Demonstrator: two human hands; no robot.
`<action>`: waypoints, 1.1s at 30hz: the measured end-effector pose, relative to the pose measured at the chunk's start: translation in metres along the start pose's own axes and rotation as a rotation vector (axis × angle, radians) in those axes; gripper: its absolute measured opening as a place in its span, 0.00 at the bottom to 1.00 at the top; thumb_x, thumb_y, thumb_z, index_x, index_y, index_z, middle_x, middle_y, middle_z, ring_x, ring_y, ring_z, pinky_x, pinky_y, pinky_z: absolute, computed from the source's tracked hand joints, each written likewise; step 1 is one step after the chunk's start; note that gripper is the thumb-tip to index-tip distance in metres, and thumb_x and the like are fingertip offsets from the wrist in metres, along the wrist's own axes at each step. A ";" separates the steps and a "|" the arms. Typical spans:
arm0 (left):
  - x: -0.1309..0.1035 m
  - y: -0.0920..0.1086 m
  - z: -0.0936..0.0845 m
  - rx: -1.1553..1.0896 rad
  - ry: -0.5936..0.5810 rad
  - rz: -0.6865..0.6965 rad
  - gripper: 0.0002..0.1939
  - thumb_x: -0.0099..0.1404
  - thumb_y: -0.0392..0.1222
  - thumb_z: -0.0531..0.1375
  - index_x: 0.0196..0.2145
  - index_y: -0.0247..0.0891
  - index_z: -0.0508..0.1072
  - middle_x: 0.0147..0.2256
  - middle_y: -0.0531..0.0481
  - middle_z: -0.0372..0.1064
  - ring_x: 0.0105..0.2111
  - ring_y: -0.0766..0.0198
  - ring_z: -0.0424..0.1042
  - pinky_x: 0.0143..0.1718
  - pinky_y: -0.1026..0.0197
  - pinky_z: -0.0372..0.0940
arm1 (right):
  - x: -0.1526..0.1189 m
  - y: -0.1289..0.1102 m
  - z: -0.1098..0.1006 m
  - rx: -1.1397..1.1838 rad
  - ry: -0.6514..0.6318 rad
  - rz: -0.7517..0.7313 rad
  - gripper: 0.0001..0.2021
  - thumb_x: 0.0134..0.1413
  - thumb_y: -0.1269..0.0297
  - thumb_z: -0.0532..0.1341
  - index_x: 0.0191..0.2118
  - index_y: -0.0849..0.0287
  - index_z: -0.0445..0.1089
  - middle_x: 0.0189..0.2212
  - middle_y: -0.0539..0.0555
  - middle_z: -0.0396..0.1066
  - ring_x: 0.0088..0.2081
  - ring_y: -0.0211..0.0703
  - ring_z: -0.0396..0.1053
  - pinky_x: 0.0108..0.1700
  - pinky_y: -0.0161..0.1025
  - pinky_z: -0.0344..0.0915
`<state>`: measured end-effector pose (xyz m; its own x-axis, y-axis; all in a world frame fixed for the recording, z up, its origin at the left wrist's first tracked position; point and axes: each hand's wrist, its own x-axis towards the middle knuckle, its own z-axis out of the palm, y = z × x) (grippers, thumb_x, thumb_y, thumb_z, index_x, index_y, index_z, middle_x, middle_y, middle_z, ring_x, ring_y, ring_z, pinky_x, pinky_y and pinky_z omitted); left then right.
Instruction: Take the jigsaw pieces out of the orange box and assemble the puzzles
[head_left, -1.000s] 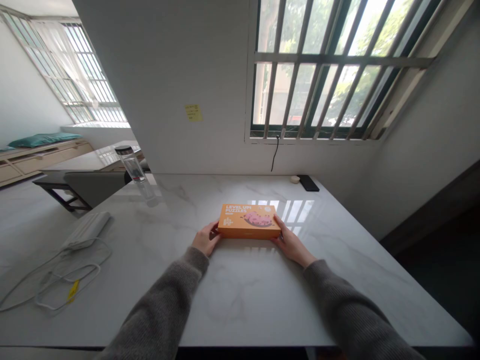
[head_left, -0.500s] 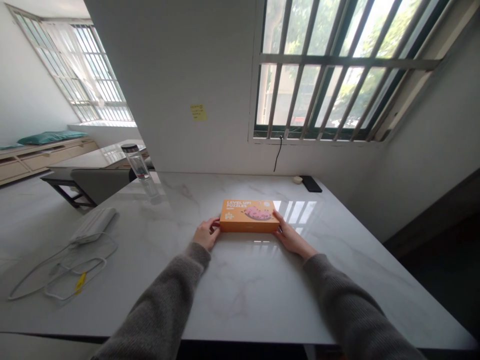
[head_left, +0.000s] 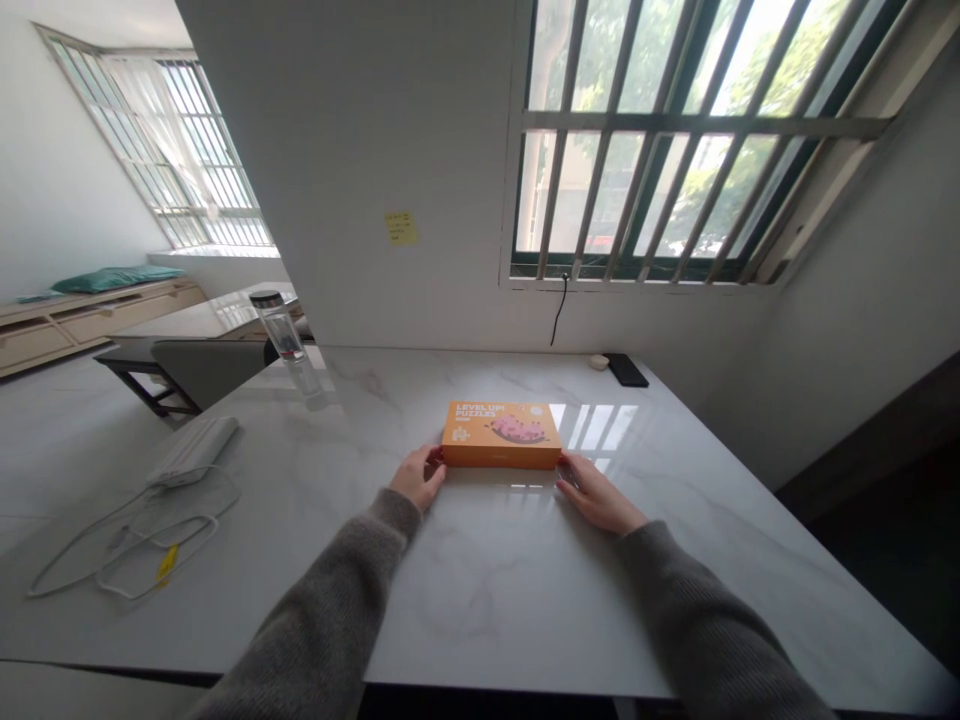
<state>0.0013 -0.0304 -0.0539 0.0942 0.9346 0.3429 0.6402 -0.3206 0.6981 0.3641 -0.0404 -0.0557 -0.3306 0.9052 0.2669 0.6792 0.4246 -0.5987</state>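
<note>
An orange puzzle box (head_left: 501, 457) lies flat on the white marble-patterned table (head_left: 480, 600), its lid marked "LEVEL UP! PUZZLES" beside a pink picture. My left hand (head_left: 418, 477) is at the box's left end, thumb and fingers curled against the near corner. At the near right corner is my right hand (head_left: 600, 495), its thumb and fingers apart and the fingertips close to the box edge. Whether those fingertips touch the box is hard to tell.
A white charger-like block (head_left: 196, 450) with a looped cable (head_left: 124, 590) lies on the left. A clear bottle (head_left: 279, 328) stands at the back left. Near the wall are a black phone (head_left: 627, 370) and a small white object (head_left: 598, 362).
My right hand has slid from the box's right side toward its near corner, and its grip has loosened. The box and my left hand stay almost in place; the view shifts slightly.
</note>
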 end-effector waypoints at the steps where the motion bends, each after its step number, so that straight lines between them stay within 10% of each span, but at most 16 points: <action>1: -0.001 0.000 0.001 -0.007 -0.006 -0.005 0.18 0.60 0.44 0.57 0.45 0.34 0.73 0.40 0.41 0.77 0.38 0.56 0.76 0.44 0.53 0.70 | 0.001 -0.001 0.000 0.006 0.000 -0.004 0.26 0.57 0.60 0.57 0.62 0.58 0.61 0.59 0.64 0.66 0.60 0.57 0.64 0.64 0.55 0.58; 33: -0.006 -0.004 -0.003 -0.158 -0.014 -0.161 0.22 0.58 0.50 0.57 0.45 0.36 0.76 0.44 0.41 0.78 0.41 0.53 0.77 0.48 0.51 0.71 | 0.005 -0.013 0.004 0.219 0.240 0.173 0.11 0.58 0.58 0.55 0.39 0.57 0.71 0.37 0.56 0.77 0.41 0.48 0.74 0.46 0.44 0.67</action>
<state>-0.0038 -0.0354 -0.0571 0.0117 0.9773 0.2113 0.5202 -0.1864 0.8335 0.3514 -0.0417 -0.0496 -0.0426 0.9526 0.3012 0.5469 0.2745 -0.7909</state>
